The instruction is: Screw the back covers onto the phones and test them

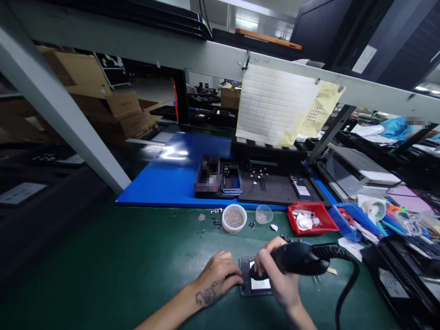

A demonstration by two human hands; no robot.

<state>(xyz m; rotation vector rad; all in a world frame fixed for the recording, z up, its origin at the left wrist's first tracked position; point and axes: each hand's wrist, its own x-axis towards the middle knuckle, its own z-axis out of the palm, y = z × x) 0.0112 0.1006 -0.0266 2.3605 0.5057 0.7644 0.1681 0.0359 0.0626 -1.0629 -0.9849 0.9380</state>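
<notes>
A flat dark device with a white label point(260, 283) lies on the green table mat point(165, 256). At its left edge rests my left hand point(220, 273), fingers bent and pressed together; whether anything is in them is hidden. My right hand point(280, 279) is wrapped round a black corded power tool point(297, 258), its nose pointing down over the device. The tool's tip is hidden. Behind the hands stand a round white tub of tiny parts point(234, 218) and a small clear cup point(264, 214). Loose small parts point(216, 223) lie around them.
A red bin point(314, 219) and a blue bin point(354, 222) stand right of the tubs. Phone frames point(231, 178) and a black tray point(275, 188) sit on a blue board point(154, 183). The tool's cord point(347, 293) hangs at right. A shelf beam point(137, 57) crosses above.
</notes>
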